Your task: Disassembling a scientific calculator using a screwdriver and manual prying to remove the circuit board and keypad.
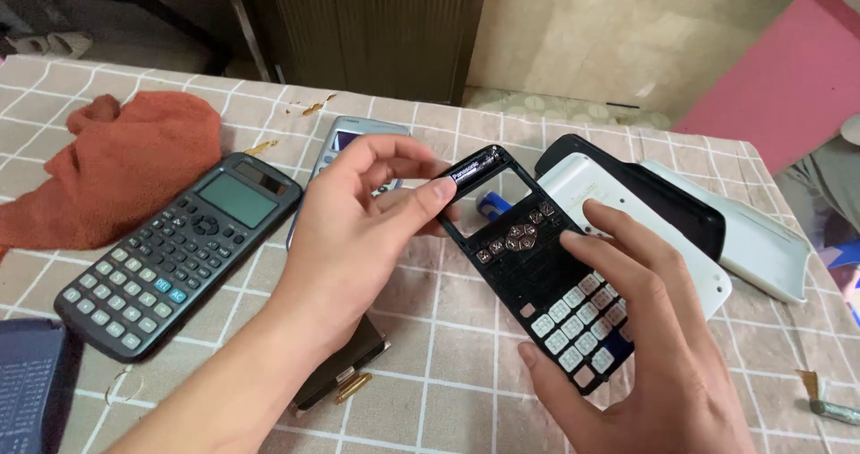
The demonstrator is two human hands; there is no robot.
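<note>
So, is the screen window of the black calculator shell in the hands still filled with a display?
No, the black calculator shell has an empty window showing the tablecloth through it.

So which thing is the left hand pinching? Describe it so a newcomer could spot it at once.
Start at the checked tablecloth and find the black calculator front shell with an empty screen window, steadied by the right hand. At its top edge the left hand pinches a small black cylindrical battery. It is the only round, stick-shaped item among flat calculators and covers.
</note>
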